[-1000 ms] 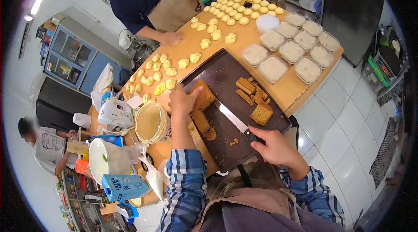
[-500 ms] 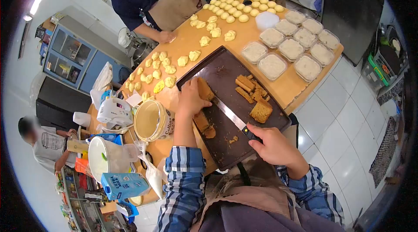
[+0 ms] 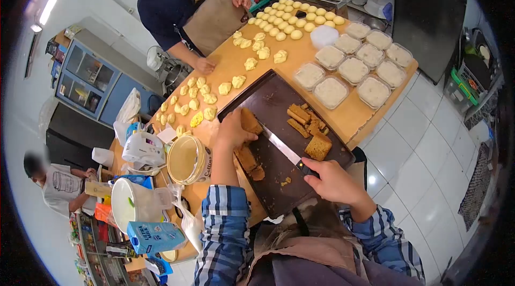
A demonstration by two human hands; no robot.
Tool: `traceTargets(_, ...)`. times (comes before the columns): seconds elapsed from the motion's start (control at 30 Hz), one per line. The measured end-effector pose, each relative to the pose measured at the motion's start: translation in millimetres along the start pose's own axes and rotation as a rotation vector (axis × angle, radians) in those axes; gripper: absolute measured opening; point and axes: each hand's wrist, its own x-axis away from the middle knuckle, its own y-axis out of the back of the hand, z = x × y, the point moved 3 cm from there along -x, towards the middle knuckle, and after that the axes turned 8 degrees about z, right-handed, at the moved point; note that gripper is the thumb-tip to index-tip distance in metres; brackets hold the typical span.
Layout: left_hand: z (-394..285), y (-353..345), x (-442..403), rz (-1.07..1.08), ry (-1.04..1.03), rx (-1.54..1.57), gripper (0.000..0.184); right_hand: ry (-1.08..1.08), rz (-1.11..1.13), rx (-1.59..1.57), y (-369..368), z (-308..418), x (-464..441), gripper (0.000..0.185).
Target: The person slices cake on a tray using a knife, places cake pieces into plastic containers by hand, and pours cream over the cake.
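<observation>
On the dark tray's (image 3: 271, 184) left side, the brown cake block (image 3: 250, 121) sits pinched in the left hand (image 3: 232, 132), while the right hand (image 3: 339, 183) has the knife (image 3: 283, 147) by its handle. Honestly, those left fingers look close to the blade: one slip could nick them, and squeezing too hard might crumble the cake.

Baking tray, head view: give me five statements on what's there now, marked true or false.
1. The right hand grips the black-handled knife. True.
2. The left hand rests on a milk carton. False: it's on a brown cake piece.
3. Cut cake strips lie on the baking tray. True.
4. The square tubs stand inside the tray. False: they're on the table.
5. The knife blade points away from the left hand. False: towards it.
</observation>
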Motion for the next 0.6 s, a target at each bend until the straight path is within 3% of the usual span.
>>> traceTargets(0.37,7,2,-1,-0.018,-0.034,0.052,0.097,0.127,-0.062,-0.001,-6,-8,-15,0.044)
traceTargets(0.47,10,4,-1,-0.008,-0.037,0.065,0.098,0.426,-0.276,0.211,-13,-30,-16,0.044)
traceTargets(0.57,13,1,-4,0.001,-0.038,0.066,0.097,0.084,-0.074,0.009,1,-1,-13,0.04)
traceTargets(0.6,12,1,-5,0.002,-0.039,0.062,0.097,0.085,-0.064,0.007,0,-1,-15,0.042)
